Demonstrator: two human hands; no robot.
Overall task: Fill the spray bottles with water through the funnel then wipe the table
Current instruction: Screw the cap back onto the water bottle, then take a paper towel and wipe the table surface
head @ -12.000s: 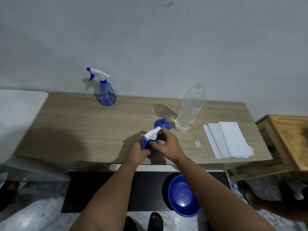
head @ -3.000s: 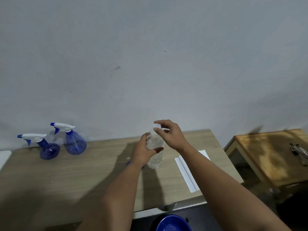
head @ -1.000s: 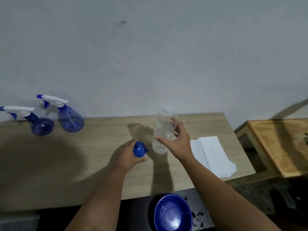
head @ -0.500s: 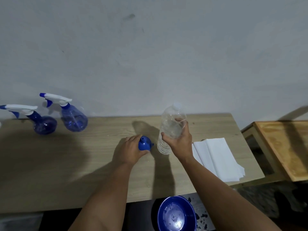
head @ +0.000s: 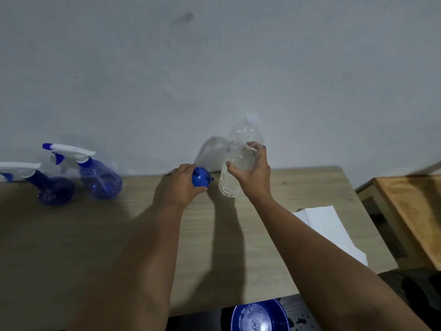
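Observation:
My left hand (head: 180,185) grips a small blue funnel (head: 200,179), spout pointing up, lifted near the back of the wooden table (head: 71,235). My right hand (head: 253,173) is wrapped around a clear plastic water bottle (head: 238,158) with its white cap on, held upright just right of the funnel. Two blue spray bottles with white trigger heads stand at the back left, one (head: 100,177) nearer the middle and one (head: 51,187) beside it at the frame's edge. A folded white paper towel (head: 334,230) lies on the table's right part, partly hidden by my right forearm.
A blue bowl (head: 260,316) with water drops sits on the dark floor below the table's front edge. A second wooden table (head: 415,211) stands to the right, with a gap between. A grey wall runs right behind the table.
Both hands have moved toward the wall, carrying the funnel and the water bottle up off the table. Earlier the cap went onto the bottle and both spray bottles were set at the left.

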